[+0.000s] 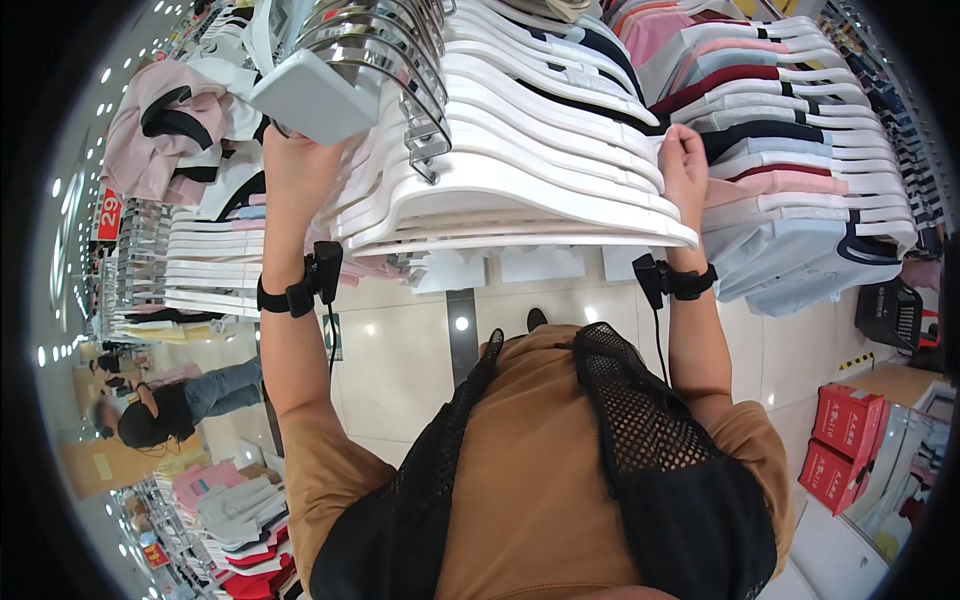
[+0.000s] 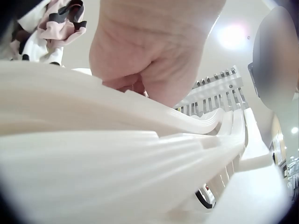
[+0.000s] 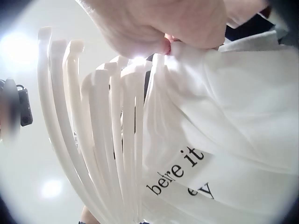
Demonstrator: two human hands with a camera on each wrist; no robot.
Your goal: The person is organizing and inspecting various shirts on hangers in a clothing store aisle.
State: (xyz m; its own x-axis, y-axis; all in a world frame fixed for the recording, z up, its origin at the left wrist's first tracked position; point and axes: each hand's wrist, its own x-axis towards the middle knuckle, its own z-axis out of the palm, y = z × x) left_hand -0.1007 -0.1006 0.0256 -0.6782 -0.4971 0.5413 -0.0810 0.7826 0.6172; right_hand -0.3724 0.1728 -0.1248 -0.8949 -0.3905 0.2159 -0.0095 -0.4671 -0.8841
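Observation:
My right hand [image 1: 684, 170] is at the right ends of the white hangers [image 1: 540, 180], fingers curled. Seen from the right wrist, that hand [image 3: 173, 23] pinches the shoulder of a white shirt [image 3: 224, 98] with black lettering, behind several bare hanger ends [image 3: 96, 112]. At the left ends of the same row is my left hand [image 1: 300, 175], partly covered by a white sign [image 1: 318, 98]. In the left wrist view the left hand [image 2: 149, 51] bends down behind the white hangers [image 2: 84, 158]; its fingers are mostly hidden, and I cannot tell what they hold.
A metal display arm [image 1: 425, 130] holds the hangers in front of me. More shirts hang on the right rack [image 1: 800, 180] and left rack [image 1: 215, 250]. A pink garment [image 1: 150, 100] lies draped at left. Red boxes [image 1: 845, 435] and a black basket [image 1: 890, 312] are at right. A person [image 1: 165, 410] stands at left.

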